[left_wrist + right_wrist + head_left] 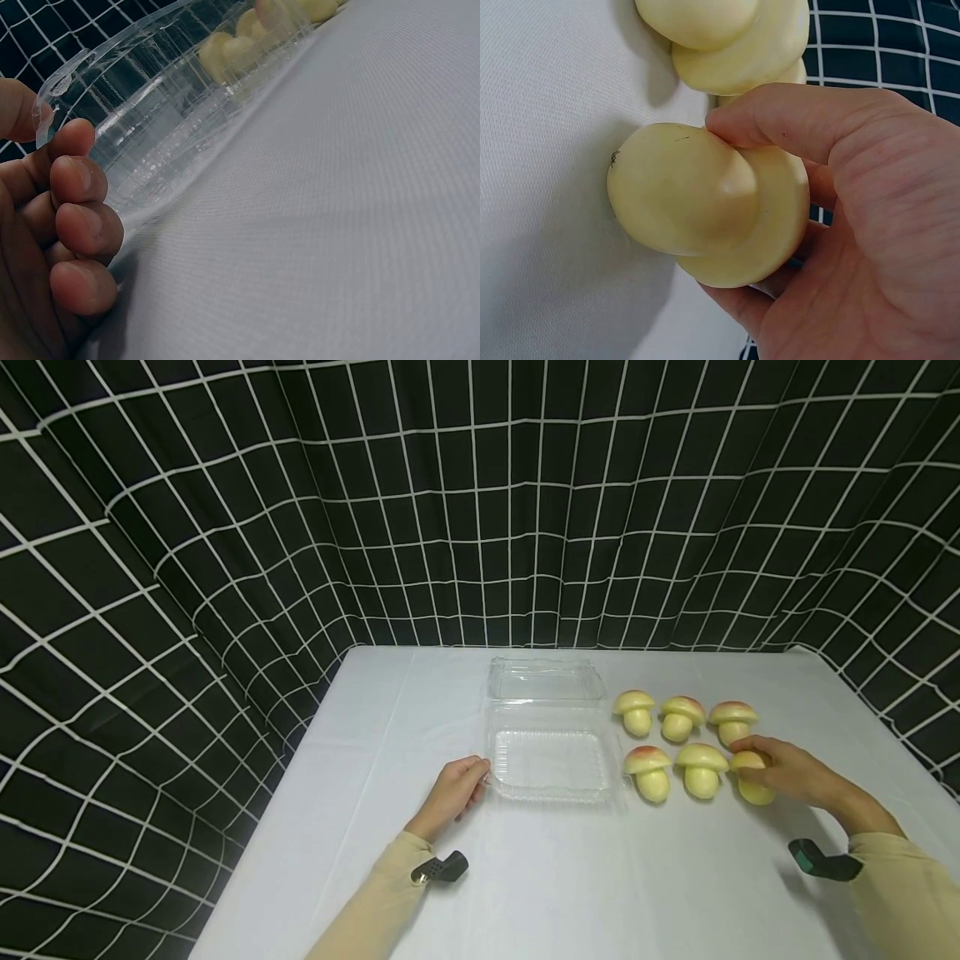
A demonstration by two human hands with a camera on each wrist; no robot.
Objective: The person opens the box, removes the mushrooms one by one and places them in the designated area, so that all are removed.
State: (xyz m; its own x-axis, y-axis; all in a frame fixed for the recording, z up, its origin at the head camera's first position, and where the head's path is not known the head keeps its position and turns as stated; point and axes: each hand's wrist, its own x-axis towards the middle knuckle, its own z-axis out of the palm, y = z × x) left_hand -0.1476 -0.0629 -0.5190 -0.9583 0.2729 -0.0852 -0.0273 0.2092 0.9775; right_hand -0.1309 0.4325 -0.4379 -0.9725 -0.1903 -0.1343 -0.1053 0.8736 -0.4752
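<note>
A clear plastic clamshell box (549, 762) lies opened out on the table, its lid (546, 681) folded back toward the curtain. My left hand (454, 787) pinches the box's near left rim between thumb and index finger; in the left wrist view the other fingers curl below the rim (42, 124). At the right, my right hand (797, 770) grips a pale yellow toy mushroom (682, 187) by its sides, thumb on one side and fingers around the cap. That mushroom (756, 792) is at the right end of the near row, its cap partly hidden by the hand.
Several more toy mushrooms, some with reddish caps, stand in two rows right of the box, including a near one (649, 772) and a far one (634, 712). A white cloth covers the table (570, 877). Black curtains (465, 510) with a white grid surround it.
</note>
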